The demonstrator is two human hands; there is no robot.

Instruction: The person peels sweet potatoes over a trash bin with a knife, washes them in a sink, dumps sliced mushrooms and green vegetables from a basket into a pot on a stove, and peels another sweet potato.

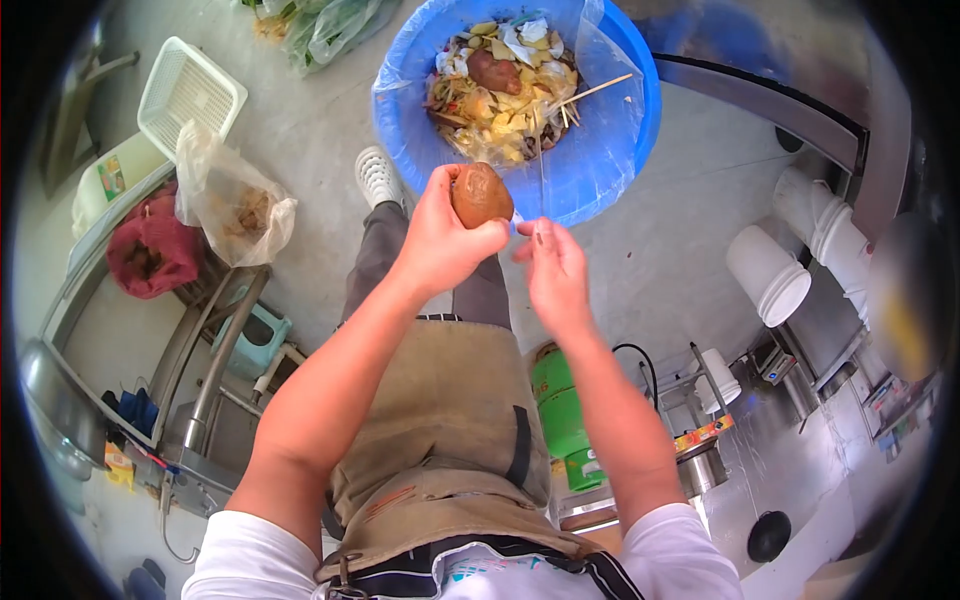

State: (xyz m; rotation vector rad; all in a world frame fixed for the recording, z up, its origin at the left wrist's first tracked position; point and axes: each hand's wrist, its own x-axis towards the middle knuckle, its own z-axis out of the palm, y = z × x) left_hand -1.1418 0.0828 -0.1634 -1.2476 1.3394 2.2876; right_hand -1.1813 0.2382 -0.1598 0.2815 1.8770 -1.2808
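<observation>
My left hand [445, 235] is closed around a brown, smooth-skinned potato [482, 196], its thumb along the lower side. Close beside it, my right hand [556, 272] pinches a thin, long-bladed tool that looks like a knife [541, 180], seen edge-on and pointing away from me. A small blue-and-white bit shows between the two hands, too small to make out. Both hands are over the near rim of a large blue bin [632, 110] lined with clear plastic. Inside the bin lie peelings [510, 112], scraps, a reddish-brown lump and wooden sticks.
To the left are a white basket [190, 95], a clear bag [235, 205] and a red mesh sack [150, 245] by a metal frame. White buckets [768, 275] stand on the right. A green gas cylinder [562, 405] is near my right forearm.
</observation>
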